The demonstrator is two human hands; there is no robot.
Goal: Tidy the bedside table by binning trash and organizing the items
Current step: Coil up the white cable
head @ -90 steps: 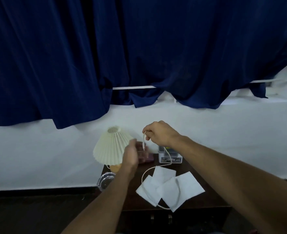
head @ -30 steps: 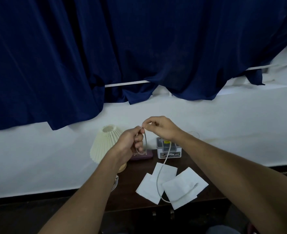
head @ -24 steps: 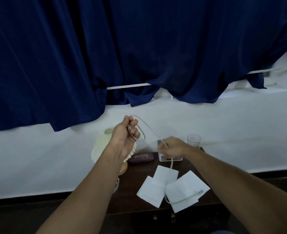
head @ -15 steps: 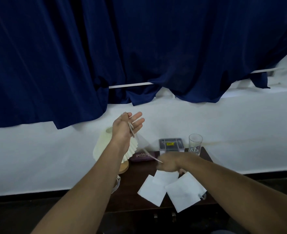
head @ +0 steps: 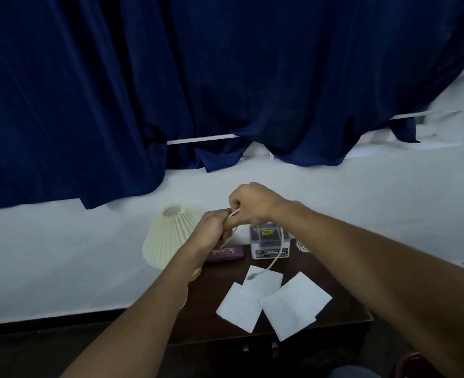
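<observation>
Cable (head: 277, 255) is pinched by both hands again: left hand (head: 211, 231) has rejoined right hand (head: 252, 204).

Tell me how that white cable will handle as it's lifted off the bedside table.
Probably floppy: the white cable sags in a loose curve below the right hand. Likely light, since pinching fingers seem enough to carry it. Its free end seems to rest on a paper sheet, so it may drag or nudge that sheet as it rises.

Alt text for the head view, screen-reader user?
The left hand and right hand grip a white cable above a dark bedside table; its end trails over three white paper squares. Behind: pleated lamp, purple case, grey box, navy curtain.
</observation>
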